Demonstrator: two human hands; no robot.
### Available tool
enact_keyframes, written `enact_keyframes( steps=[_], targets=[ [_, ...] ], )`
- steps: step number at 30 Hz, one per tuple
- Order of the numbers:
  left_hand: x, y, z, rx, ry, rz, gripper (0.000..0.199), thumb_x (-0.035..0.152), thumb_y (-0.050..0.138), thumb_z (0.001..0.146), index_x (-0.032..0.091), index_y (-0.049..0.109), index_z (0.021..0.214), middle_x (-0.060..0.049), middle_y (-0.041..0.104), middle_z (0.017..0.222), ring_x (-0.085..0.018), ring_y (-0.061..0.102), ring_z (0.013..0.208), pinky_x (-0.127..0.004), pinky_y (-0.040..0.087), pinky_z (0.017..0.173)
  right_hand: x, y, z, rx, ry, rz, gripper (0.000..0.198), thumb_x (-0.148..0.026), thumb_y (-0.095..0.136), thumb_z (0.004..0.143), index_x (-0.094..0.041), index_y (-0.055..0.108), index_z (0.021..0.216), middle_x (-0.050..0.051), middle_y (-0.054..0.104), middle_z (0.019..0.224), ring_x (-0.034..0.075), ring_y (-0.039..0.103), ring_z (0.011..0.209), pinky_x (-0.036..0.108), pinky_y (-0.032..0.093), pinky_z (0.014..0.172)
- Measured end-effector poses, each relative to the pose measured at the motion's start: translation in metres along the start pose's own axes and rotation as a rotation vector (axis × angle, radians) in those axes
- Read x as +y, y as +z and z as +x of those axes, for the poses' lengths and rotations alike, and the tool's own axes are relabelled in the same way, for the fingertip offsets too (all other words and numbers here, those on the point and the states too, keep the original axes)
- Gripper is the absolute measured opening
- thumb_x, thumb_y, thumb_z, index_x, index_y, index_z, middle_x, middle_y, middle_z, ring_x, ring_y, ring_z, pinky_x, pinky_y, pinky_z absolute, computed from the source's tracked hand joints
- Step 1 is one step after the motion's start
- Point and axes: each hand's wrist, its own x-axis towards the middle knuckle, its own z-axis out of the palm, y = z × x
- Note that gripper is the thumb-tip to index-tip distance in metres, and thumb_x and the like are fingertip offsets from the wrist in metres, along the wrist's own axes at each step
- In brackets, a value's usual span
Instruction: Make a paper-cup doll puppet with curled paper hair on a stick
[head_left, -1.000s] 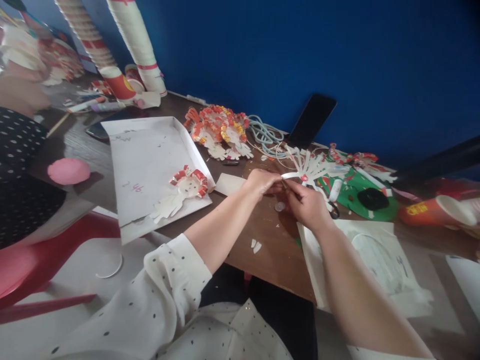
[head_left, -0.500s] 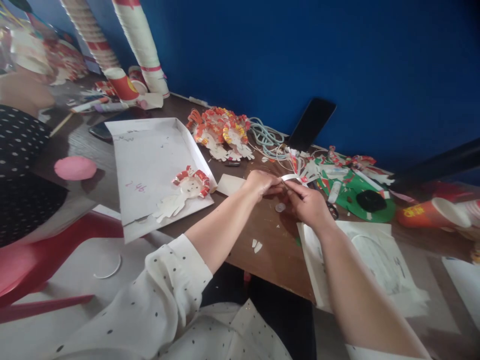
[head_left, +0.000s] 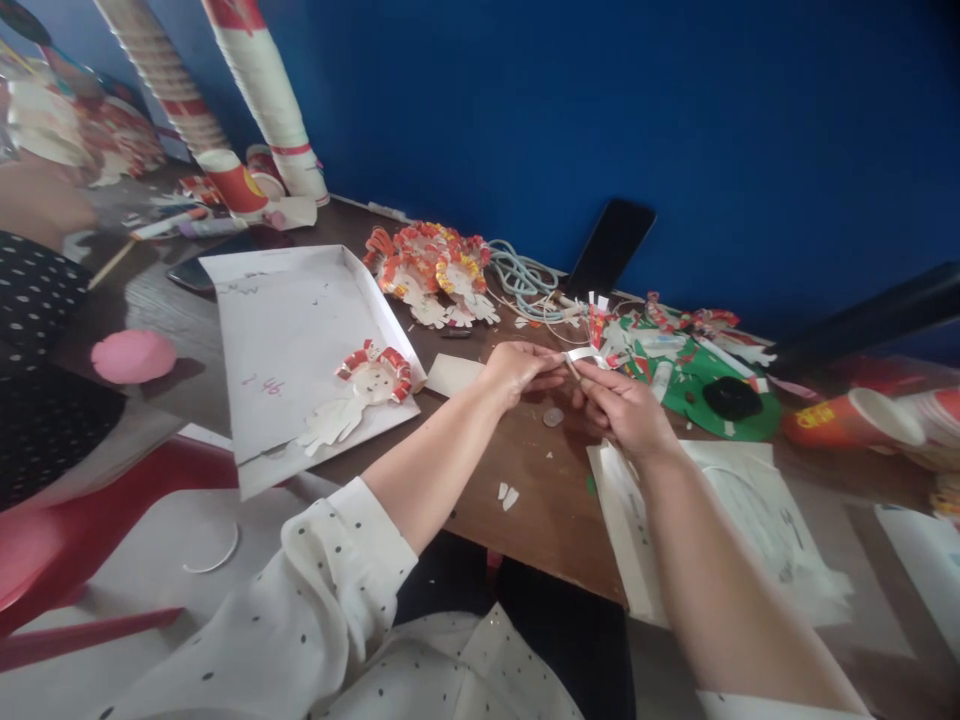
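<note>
My left hand (head_left: pixel 525 373) reaches in from the left, its fingers closed on a cut paper piece with a curved white strip (head_left: pixel 583 354) and upright red-and-white strips (head_left: pixel 598 318). My right hand (head_left: pixel 622 402) meets it fingertip to fingertip. Pinched there is a thin brownish stick-like tool (head_left: pixel 572 369), pressed against the strip; its exact kind is too small to make out. Below the hands lie a small clear disc (head_left: pixel 553 416) and white paper scraps (head_left: pixel 508 496). The fingers hide most of the held paper.
A white box lid (head_left: pixel 270 330) with a red-and-white paper figure (head_left: pixel 373 378) lies left. Behind are piled paper figures (head_left: pixel 431 262), a cable (head_left: pixel 517 268) and a leaning phone (head_left: pixel 613 245). Right are a green sheet (head_left: pixel 686 385) and paper cups (head_left: pixel 855 420). Another person's sleeve (head_left: pixel 41 330) is far left.
The view has shifted slightly. My right hand's fingers have slid a little down and apart from the left fingertips, so the stick-like tool shows more. The left hand keeps its grip.
</note>
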Motion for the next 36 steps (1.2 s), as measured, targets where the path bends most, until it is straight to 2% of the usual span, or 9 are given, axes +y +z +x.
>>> enact_keyframes(
  steps=[5, 9, 16, 21, 28, 32, 36],
  targets=[
    [-0.002, -0.001, 0.0, -0.072, 0.0, -0.048, 0.011, 0.01, 0.077, 0.075, 0.008, 0.068, 0.068, -0.006, 0.069, 0.069, -0.01, 0.067, 0.064, -0.023, 0.057, 0.075, 0.0, -0.004, -0.002, -0.018, 0.027, 0.077, 0.065, -0.04, 0.075, 0.069, -0.017, 0.064, 0.129, -0.001, 0.061, 0.069, 0.003, 0.034, 0.041, 0.016, 0.019, 0.032],
    [0.0, 0.0, -0.002, -0.118, -0.008, -0.07, 0.003, 0.006, 0.073, 0.078, 0.007, 0.071, 0.076, -0.007, 0.071, 0.071, -0.011, 0.068, 0.067, -0.024, 0.057, 0.077, -0.001, -0.004, -0.004, -0.023, 0.028, 0.071, 0.063, -0.041, 0.074, 0.071, -0.018, 0.064, 0.128, -0.001, 0.061, 0.069, 0.003, 0.033, 0.04, 0.016, 0.019, 0.031],
    [0.001, 0.001, -0.003, -0.084, -0.005, -0.022, 0.004, 0.005, 0.073, 0.077, 0.008, 0.072, 0.074, -0.007, 0.071, 0.068, -0.011, 0.068, 0.064, -0.026, 0.058, 0.075, -0.001, -0.003, -0.005, -0.011, 0.035, 0.069, 0.064, -0.036, 0.072, 0.07, -0.016, 0.063, 0.13, 0.0, 0.064, 0.068, 0.004, 0.034, 0.04, 0.017, 0.02, 0.032],
    [-0.002, 0.001, 0.0, -0.003, 0.008, 0.031, 0.005, 0.007, 0.073, 0.074, 0.009, 0.072, 0.07, -0.008, 0.07, 0.067, -0.014, 0.069, 0.065, -0.027, 0.057, 0.071, 0.003, 0.0, -0.002, 0.018, -0.007, -0.039, 0.059, -0.038, 0.069, 0.073, -0.015, 0.066, 0.128, 0.002, 0.066, 0.069, 0.005, 0.04, 0.039, 0.019, 0.025, 0.033],
    [0.001, 0.003, 0.0, 0.084, -0.011, 0.05, 0.012, 0.004, 0.069, 0.073, 0.01, 0.069, 0.063, -0.007, 0.069, 0.066, -0.012, 0.066, 0.061, -0.024, 0.054, 0.066, 0.003, 0.007, -0.003, 0.055, -0.031, -0.193, 0.048, -0.035, 0.061, 0.08, -0.017, 0.068, 0.124, -0.003, 0.055, 0.047, 0.009, 0.041, 0.034, 0.021, 0.029, 0.033],
    [0.001, 0.004, 0.0, 0.098, -0.024, 0.04, 0.013, 0.003, 0.071, 0.071, 0.01, 0.067, 0.061, -0.006, 0.068, 0.064, -0.011, 0.064, 0.058, -0.021, 0.053, 0.063, -0.002, 0.011, -0.004, 0.071, -0.031, -0.178, 0.042, -0.032, 0.063, 0.078, -0.018, 0.065, 0.118, -0.001, 0.063, 0.056, 0.009, 0.046, 0.035, 0.02, 0.029, 0.032],
    [0.001, 0.003, 0.001, 0.088, -0.015, 0.029, 0.015, 0.003, 0.073, 0.068, 0.011, 0.066, 0.058, -0.005, 0.066, 0.062, -0.009, 0.061, 0.055, -0.022, 0.053, 0.064, -0.001, 0.011, -0.003, 0.062, -0.017, -0.147, 0.047, -0.032, 0.065, 0.077, -0.016, 0.061, 0.121, 0.0, 0.063, 0.058, 0.01, 0.047, 0.036, 0.02, 0.028, 0.033]
  ],
)
